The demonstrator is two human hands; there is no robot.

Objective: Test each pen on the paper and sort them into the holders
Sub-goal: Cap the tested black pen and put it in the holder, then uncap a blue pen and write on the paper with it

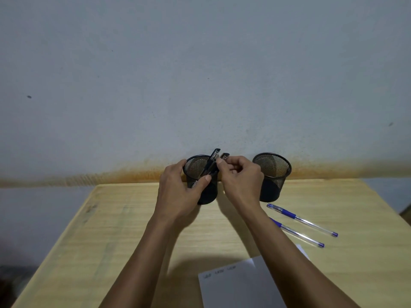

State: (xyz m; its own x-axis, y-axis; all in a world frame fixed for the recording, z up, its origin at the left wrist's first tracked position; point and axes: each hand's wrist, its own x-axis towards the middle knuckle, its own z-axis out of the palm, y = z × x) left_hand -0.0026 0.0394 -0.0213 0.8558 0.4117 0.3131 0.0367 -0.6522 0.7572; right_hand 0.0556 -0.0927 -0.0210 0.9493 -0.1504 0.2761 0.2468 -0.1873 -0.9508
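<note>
- A sheet of paper with small scribbles lies nearest on the worktop.
- Two blue pens lie beyond it, right.
- The left hand grips the left holder, fingers curled around it.
- The right hand fingers pinch a black pen over its rim.
- The right holder stands apart.

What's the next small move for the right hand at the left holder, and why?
Probably release the black pen so it drops into the left holder. The right hand pinches it at the rim beside another black pen already inside, while the left hand steadies the holder. Two blue pens lie untested by the right holder; the paper shows three scribbles.
</note>
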